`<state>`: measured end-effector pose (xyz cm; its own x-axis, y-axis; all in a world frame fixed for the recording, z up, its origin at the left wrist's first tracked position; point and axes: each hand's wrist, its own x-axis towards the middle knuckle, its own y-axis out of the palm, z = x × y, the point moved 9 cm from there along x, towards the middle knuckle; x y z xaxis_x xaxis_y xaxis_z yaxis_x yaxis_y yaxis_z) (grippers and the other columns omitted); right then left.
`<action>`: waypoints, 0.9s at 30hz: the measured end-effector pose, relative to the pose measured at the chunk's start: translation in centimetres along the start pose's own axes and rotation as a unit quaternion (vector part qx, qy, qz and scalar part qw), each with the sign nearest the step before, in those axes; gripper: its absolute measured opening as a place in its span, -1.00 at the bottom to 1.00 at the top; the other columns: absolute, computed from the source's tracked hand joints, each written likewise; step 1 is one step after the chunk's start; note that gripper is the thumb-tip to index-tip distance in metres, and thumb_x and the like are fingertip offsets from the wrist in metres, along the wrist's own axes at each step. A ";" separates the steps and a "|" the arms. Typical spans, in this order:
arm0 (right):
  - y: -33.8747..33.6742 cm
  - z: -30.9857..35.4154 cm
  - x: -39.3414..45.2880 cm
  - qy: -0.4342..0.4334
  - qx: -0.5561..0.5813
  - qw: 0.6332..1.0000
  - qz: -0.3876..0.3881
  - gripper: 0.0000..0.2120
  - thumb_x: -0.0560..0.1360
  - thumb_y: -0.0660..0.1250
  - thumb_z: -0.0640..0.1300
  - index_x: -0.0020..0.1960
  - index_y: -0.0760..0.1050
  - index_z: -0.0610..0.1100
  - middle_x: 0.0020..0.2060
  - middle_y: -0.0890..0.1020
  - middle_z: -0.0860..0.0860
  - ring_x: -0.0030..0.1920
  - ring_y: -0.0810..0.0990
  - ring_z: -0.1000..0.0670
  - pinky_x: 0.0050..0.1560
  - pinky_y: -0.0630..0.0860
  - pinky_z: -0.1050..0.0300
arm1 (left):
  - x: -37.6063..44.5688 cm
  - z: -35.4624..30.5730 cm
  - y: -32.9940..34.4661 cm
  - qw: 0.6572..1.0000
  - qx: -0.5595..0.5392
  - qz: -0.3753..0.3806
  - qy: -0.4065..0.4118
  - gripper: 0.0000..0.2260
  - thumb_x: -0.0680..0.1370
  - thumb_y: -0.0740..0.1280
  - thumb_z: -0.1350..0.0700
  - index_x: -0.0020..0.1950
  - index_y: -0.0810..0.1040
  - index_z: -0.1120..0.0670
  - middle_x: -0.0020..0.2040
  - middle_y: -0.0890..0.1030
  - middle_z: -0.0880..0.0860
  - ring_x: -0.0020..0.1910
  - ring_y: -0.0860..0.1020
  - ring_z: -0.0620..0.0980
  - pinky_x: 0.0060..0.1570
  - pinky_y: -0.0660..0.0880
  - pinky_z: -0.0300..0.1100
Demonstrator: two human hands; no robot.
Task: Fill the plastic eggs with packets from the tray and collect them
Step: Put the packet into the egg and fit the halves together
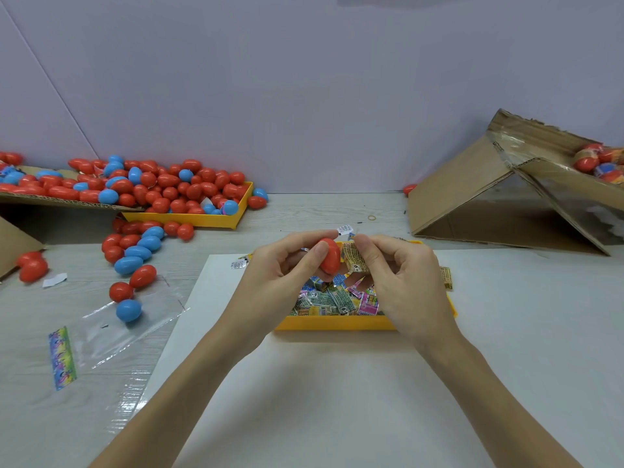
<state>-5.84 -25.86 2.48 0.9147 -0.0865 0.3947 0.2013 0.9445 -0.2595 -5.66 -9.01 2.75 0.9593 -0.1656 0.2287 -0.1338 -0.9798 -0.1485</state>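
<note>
My left hand point(287, 261) grips a red plastic egg point(330, 255) between thumb and fingers, held above a yellow tray point(334, 323) of colourful packets point(332, 300). Right beside the egg, my right hand point(401, 275) pinches a yellowish packet point(354, 260) with its fingertips. Both hands hover over the tray, which stands on a white sheet point(337, 383). The tray's far rim is mostly hidden behind my hands.
A second yellow tray point(189, 219) and a cardboard flap point(67, 202) at the back left hold several red and blue eggs point(162, 187); more lie loose on the table point(135, 258). A cardboard box point(506, 197) with eggs sits at the right. A clear plastic bag point(111, 329) lies left.
</note>
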 end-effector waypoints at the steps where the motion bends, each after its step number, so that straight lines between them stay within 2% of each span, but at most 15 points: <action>1: 0.0 -0.1 0.0 0.002 0.003 1.000 0.002 -0.68 0.62 0.26 0.07 0.07 0.72 -0.09 -0.25 0.74 0.04 -0.24 0.73 0.11 -0.13 0.66 -0.01 | 0.0 0.0 0.0 1.000 -0.004 0.000 0.000 -0.70 0.59 0.32 0.00 0.28 0.66 0.02 -0.04 0.74 0.04 -0.08 0.70 -0.10 0.02 0.55 -0.37; 6: 0.1 -0.1 0.0 -0.001 0.008 1.000 -0.002 -0.70 0.64 0.27 0.03 0.04 0.72 -0.09 -0.26 0.74 0.03 -0.24 0.73 0.09 -0.16 0.66 -0.04 | 0.0 0.1 0.1 1.000 -0.015 0.001 -0.002 -0.74 0.62 0.34 0.09 0.28 0.66 0.04 -0.02 0.74 0.08 -0.04 0.71 -0.08 -0.02 0.54 -0.40; 11: 0.1 -0.4 -0.1 0.004 0.009 1.000 0.001 -0.72 0.67 0.27 -0.01 0.03 0.73 -0.10 -0.25 0.73 -0.01 -0.26 0.73 0.06 -0.21 0.66 -0.07 | 0.0 0.1 0.2 1.000 -0.017 -0.004 0.005 -0.76 0.63 0.34 0.13 0.28 0.66 0.07 0.01 0.71 0.16 -0.09 0.71 -0.08 -0.01 0.56 -0.36; 15: 0.2 0.0 -0.2 -0.010 -0.008 1.000 -0.008 -0.73 0.65 0.30 0.04 0.03 0.74 -0.06 -0.31 0.72 0.00 -0.29 0.71 0.03 -0.19 0.63 -0.08 | 0.0 0.2 0.2 1.000 -0.008 -0.007 0.020 -0.78 0.63 0.35 0.14 0.26 0.66 0.06 0.10 0.63 0.23 -0.08 0.71 -0.05 0.05 0.60 -0.26; 17: 0.1 0.4 -0.3 -0.025 -0.018 0.999 -0.016 -0.72 0.63 0.32 0.06 -0.01 0.75 -0.05 -0.34 0.71 0.01 -0.30 0.69 -0.01 -0.17 0.61 -0.08 | 0.0 0.1 0.2 0.999 -0.009 -0.016 0.027 -0.78 0.64 0.35 0.15 0.27 0.65 0.03 0.10 0.65 0.20 -0.05 0.71 -0.03 0.06 0.61 -0.21; 20: 0.1 0.9 -0.6 -0.040 -0.024 0.999 -0.025 -0.78 0.61 0.36 0.03 0.00 0.75 -0.03 -0.32 0.73 0.07 -0.28 0.70 0.05 -0.14 0.62 -0.03 | -0.1 -0.1 0.1 0.998 -0.013 -0.032 0.048 -0.78 0.64 0.37 0.15 0.28 0.63 -0.01 0.03 0.69 0.06 -0.06 0.71 -0.01 0.03 0.62 -0.18; 22: 0.1 1.2 -0.8 -0.047 -0.030 0.998 -0.031 -0.82 0.61 0.38 -0.01 0.00 0.75 -0.03 -0.31 0.73 0.10 -0.27 0.71 0.07 -0.13 0.62 0.00 | -0.2 -0.1 -0.1 0.997 -0.021 -0.046 0.058 -0.82 0.63 0.40 0.17 0.21 0.66 0.02 -0.01 0.71 0.08 -0.08 0.72 0.01 -0.01 0.62 -0.23; 24: 0.1 1.2 -0.9 -0.050 -0.035 0.998 -0.033 -0.84 0.61 0.40 -0.04 0.01 0.75 -0.03 -0.30 0.73 0.12 -0.25 0.71 0.09 -0.12 0.62 0.03 | -0.3 -0.2 0.0 0.996 -0.025 -0.055 0.065 -0.82 0.60 0.43 0.18 0.19 0.69 0.05 0.02 0.70 0.15 -0.08 0.73 -0.01 -0.04 0.60 -0.30; 27: 0.1 1.0 -0.8 -0.040 -0.028 0.998 -0.034 -0.85 0.61 0.40 -0.06 0.02 0.75 -0.03 -0.28 0.74 0.10 -0.24 0.71 0.10 -0.11 0.63 0.05 | -0.3 -0.5 0.3 0.996 -0.010 -0.042 0.082 -0.71 0.50 0.52 0.13 0.23 0.69 0.03 0.10 0.64 0.09 -0.04 0.72 0.01 -0.02 0.59 -0.31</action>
<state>-6.88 -25.43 3.02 0.8676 -0.1220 0.4820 0.2833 0.9180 -0.2775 -6.17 -9.33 3.14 0.9142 -0.0974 0.3935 -0.0612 -0.9927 -0.1035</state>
